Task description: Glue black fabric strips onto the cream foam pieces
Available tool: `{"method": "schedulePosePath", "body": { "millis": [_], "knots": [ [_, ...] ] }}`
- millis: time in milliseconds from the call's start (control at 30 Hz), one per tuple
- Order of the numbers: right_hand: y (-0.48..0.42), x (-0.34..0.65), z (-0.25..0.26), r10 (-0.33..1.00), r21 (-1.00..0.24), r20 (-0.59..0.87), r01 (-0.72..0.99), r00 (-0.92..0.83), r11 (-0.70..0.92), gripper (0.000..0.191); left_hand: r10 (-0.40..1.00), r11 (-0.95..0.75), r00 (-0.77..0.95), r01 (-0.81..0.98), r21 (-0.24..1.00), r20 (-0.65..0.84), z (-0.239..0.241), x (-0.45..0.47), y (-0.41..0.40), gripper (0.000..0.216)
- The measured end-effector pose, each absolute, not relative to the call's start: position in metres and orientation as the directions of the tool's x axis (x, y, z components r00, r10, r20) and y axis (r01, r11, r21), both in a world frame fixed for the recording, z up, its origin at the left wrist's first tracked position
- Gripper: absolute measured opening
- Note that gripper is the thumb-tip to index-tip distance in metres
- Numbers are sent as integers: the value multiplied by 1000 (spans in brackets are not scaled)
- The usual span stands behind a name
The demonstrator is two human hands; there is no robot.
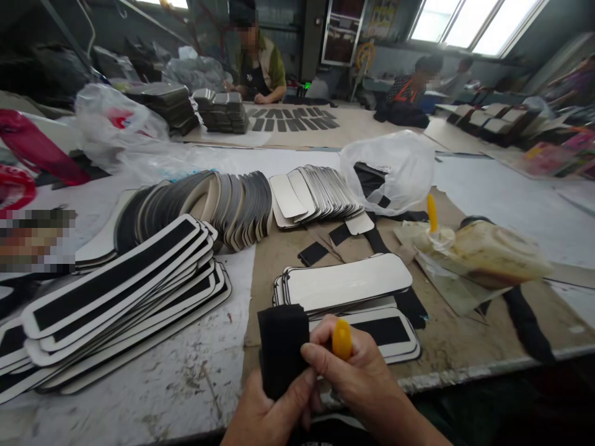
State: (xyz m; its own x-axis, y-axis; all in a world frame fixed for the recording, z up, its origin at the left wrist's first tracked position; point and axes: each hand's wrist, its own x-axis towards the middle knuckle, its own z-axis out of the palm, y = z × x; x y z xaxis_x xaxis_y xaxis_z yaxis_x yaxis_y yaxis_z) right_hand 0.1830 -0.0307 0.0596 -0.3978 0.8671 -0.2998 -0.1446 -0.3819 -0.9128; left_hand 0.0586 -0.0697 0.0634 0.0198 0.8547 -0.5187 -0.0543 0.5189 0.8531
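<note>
A thick stack of black fabric strips (pixel 282 347) stands upright in my left hand (pixel 274 406), whose thumb presses its lower right side. My right hand (pixel 351 359) is closed around a tool with a yellow handle (pixel 342 339); its working end is hidden. The right thumb and fingertips touch the right edge of the black stack. Just beyond my hands lies a pile of white rounded panels (pixel 348 282). Below it, a white-bordered panel with a black strip (pixel 388 329) shows partly behind my right hand.
Black-centred panels (pixel 116 279) are piled on the left. Curved dark pieces (pixel 242 204) and white pieces (pixel 325 192) stand in rows behind. A plastic bag (pixel 390 170) and a yellowish container (pixel 499 251) beside another yellow handle (pixel 432 214) lie right. A person (pixel 260 68) works across the table.
</note>
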Motion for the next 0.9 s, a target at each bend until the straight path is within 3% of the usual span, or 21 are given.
{"method": "schedulePosePath", "body": {
  "millis": [133,300,400,467,567,700,800,900],
  "knots": [
    [-30,191,58,935,-964,-218,-86,-279,-251,30,886,463,27,-73,883,-463,61,62,-68,44],
    [-29,190,58,880,-917,-288,-156,-377,-366,33,900,433,-7,-116,894,-437,61,66,-65,42],
    [-28,191,58,883,-936,-273,-107,-381,-335,33,910,414,44,-159,896,-413,57,66,-64,40],
    [-26,195,58,926,-973,-221,-3,-305,-233,33,911,412,71,-174,894,-406,54,66,-63,40],
    [-20,205,60,993,-984,-103,151,-59,-93,34,905,425,75,-177,888,-418,50,65,-63,40],
    [-11,213,67,991,-995,-100,-34,85,-98,31,888,460,114,-184,869,-446,41,66,-69,43],
    [-3,217,77,995,-984,-77,-168,63,-65,28,877,478,163,-179,860,-453,30,67,-77,45],
    [5,231,90,998,-987,-57,-150,-16,-59,32,857,504,209,-157,849,-470,20,63,-85,47]
  ]
}}
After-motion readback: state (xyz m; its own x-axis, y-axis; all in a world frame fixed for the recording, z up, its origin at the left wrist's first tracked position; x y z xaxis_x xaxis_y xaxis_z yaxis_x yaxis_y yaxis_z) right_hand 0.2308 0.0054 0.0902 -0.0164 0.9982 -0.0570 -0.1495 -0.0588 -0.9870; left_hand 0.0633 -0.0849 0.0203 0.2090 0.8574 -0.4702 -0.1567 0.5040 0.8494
